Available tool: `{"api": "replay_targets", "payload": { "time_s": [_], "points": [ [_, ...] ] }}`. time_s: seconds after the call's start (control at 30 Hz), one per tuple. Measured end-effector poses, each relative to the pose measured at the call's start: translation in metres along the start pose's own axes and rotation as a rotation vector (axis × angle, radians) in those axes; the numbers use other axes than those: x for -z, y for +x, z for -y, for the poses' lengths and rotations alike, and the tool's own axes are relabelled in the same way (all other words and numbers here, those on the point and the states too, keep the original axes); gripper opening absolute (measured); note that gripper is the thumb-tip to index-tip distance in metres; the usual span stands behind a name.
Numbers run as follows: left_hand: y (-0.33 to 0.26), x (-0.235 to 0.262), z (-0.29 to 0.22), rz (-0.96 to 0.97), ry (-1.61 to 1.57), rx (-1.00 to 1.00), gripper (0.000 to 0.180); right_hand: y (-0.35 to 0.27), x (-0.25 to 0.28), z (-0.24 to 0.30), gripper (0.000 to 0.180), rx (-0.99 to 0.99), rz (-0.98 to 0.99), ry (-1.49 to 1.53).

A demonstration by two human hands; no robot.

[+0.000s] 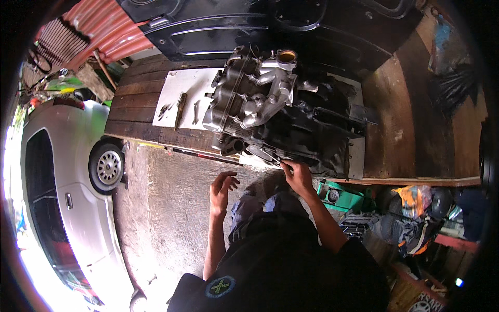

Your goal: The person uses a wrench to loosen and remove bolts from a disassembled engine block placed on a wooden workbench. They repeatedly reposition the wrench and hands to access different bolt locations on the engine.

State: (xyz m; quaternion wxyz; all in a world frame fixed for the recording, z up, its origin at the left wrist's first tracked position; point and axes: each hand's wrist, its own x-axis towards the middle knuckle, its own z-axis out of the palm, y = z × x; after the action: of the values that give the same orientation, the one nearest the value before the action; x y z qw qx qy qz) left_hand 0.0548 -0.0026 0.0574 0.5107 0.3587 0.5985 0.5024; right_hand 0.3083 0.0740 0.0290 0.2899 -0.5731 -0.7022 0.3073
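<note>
On the floor (pixel 166 192) at left stands a white car (pixel 78 166), beside a wooden tabletop (pixel 138 88) where a wrench (pixel 195 112) lies on a white board (pixel 171 99). The left hand (pixel 222 191) hangs in front, fingers bent and slightly apart. Right of the wrench, the engine (pixel 260 112) rests on the tabletop, and at its near edge the right hand (pixel 299 178) has fingers together, whether on something I cannot tell; a green box (pixel 351 198) sits lower right.
</note>
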Motion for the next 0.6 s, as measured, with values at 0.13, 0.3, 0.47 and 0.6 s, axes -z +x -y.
{"api": "replay_targets", "payload": {
  "time_s": [0.13,0.3,0.47,0.6],
  "points": [
    [-0.015,-0.011,0.008,-0.074,0.009,-0.011,0.023,0.009,-0.001,-0.01,0.02,0.127,-0.036,0.008],
    [-0.023,-0.017,0.004,-0.139,-0.008,-0.011,0.022,0.01,-0.012,-0.029,0.021,-0.03,0.136,0.183],
    [-0.022,-0.01,0.0,-0.111,0.052,-0.074,0.022,0.017,-0.015,-0.044,0.024,-0.194,0.24,0.353],
    [-0.024,0.007,-0.005,-0.121,0.137,-0.099,0.022,0.02,-0.005,-0.03,0.025,-0.202,0.229,0.297]
  ]
}}
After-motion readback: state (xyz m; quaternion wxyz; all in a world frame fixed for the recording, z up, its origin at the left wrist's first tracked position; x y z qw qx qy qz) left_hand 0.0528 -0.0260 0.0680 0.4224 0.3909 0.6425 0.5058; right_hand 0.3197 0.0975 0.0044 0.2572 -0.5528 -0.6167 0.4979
